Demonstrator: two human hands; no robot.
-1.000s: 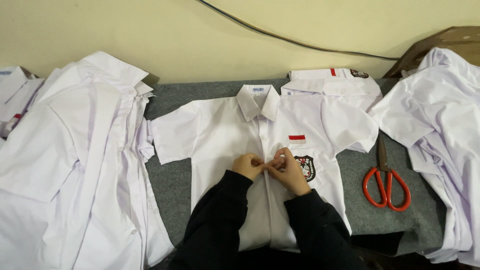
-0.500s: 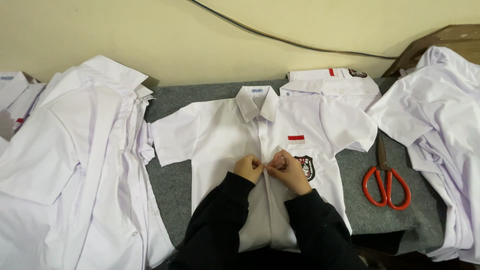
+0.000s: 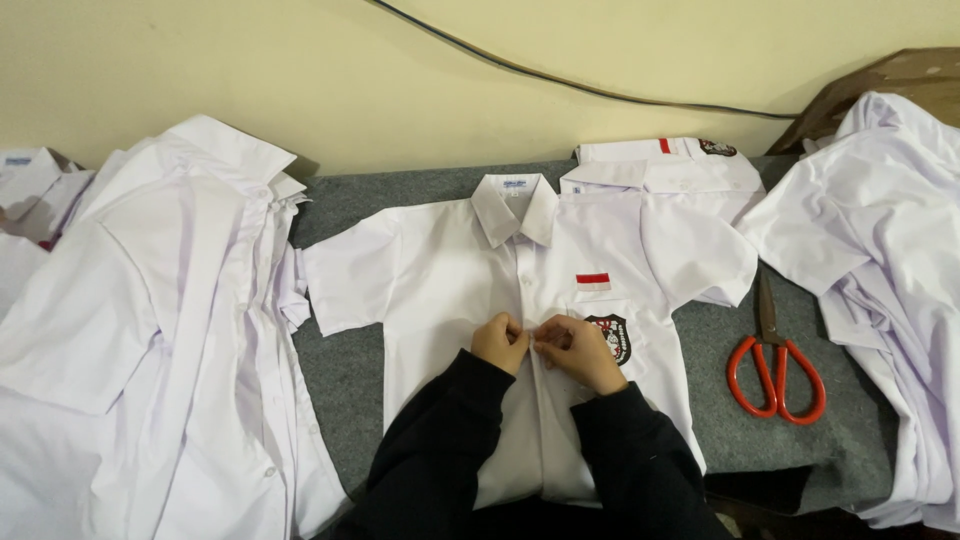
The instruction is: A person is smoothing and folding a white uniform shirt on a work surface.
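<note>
The white short-sleeved cotton shirt (image 3: 450, 280) lies flat on the grey felt table (image 3: 340, 210). The left hand (image 3: 498, 343) and right hand (image 3: 580, 352) pinch its front placket closed; a loose pinch could misalign the edges and pucker the cloth

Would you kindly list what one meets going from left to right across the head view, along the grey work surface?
Pile of white shirts → spread white shirt → left hand → right hand → black chest badge → red-handled scissors → heap of white shirts.
</note>
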